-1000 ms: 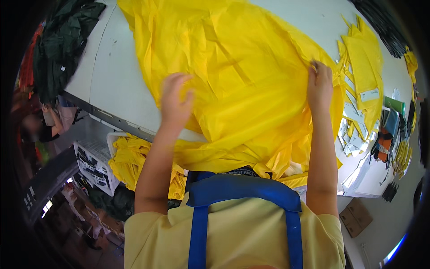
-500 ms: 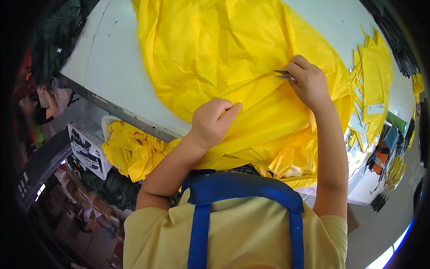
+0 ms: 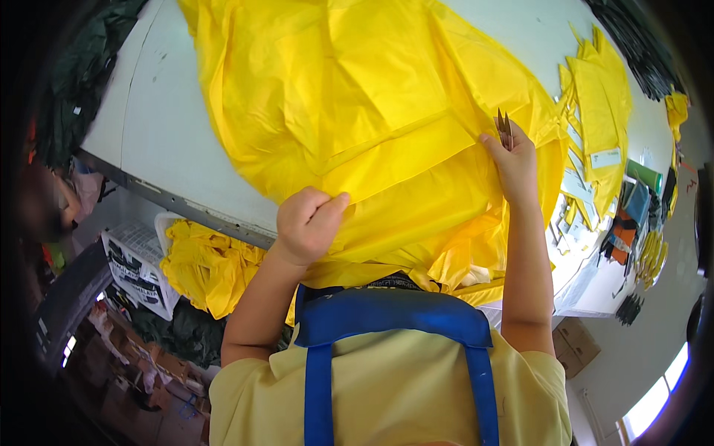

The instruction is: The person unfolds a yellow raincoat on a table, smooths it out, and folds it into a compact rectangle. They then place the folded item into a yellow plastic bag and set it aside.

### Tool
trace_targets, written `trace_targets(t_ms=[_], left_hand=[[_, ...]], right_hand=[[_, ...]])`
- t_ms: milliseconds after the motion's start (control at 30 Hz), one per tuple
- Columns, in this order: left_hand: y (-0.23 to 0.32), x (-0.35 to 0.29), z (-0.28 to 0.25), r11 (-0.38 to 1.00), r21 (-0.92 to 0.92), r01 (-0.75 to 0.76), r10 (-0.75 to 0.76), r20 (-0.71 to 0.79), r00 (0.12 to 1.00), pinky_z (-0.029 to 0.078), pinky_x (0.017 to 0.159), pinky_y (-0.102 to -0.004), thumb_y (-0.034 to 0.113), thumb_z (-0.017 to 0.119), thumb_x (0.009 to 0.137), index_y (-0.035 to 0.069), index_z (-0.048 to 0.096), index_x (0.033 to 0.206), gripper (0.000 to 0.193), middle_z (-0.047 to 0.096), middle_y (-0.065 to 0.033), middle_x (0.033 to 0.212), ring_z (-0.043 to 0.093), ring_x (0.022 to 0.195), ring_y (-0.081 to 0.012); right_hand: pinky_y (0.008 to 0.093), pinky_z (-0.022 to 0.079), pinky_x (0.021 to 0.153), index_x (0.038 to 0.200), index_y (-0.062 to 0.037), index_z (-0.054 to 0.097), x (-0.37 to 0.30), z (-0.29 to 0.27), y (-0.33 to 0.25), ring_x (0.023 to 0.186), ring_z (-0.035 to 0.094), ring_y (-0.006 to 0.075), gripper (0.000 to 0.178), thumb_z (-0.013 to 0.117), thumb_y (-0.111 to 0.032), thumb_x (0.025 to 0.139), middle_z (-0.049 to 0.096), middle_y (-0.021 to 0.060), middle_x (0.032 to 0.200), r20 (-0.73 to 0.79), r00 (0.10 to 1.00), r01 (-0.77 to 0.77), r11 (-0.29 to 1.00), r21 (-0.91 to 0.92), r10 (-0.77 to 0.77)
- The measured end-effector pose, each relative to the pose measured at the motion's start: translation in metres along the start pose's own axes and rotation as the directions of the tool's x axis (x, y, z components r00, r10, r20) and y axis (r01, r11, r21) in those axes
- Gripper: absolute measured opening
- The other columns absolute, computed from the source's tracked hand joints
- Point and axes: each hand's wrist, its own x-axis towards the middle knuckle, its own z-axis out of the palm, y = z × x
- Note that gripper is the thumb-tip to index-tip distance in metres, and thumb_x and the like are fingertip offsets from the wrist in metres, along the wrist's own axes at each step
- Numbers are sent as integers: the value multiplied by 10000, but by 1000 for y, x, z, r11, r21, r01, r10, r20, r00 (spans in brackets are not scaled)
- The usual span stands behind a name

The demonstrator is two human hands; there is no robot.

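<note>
- Pinching the cloth [image 3: 342, 82], the left hand [image 3: 305, 229] has its thumb pressed on curled fingers at a seam.
- Curled around the snips [image 3: 505, 130], the right hand's [image 3: 516, 167] fingers leave the blades pointing up; its thumb touches the cloth, though whether it pinches it I cannot tell.
- Lying across the table [image 3: 178, 141], the yellow cloth is rumpled and reaches down to the apron [image 3: 394, 320], its seam running between both hands.
- Resting to the right are a yellow stack [image 3: 606, 97] and a green roll [image 3: 644, 175].
- Below the table's left edge sits a yellow heap [image 3: 212, 264].
</note>
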Motion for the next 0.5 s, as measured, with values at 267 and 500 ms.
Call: trace_targets(t_ms=[267,500], left_hand=[[-10,65,-17,795,-396,459,-426,175,888,442,813,-372,189,724,722,79,521,1189,521,569,-115,1038,558,934,-270],[-59,124,22,800,573,-180,-377,712,593,234,1070,-528,336,657,796,150,438,1327,604,510,-155,1293,492,1182,-336]], right_hand=[[353,514,627,1049,-109,634,-75,41,-45,711,629,260,341,674,-81,712,638,85,832,411,701,620,783,55,-583],[345,509,640,1087,-105,621,-32,34,-38,730,642,219,351,725,-153,755,647,58,1018,394,682,660,751,32,-616]])
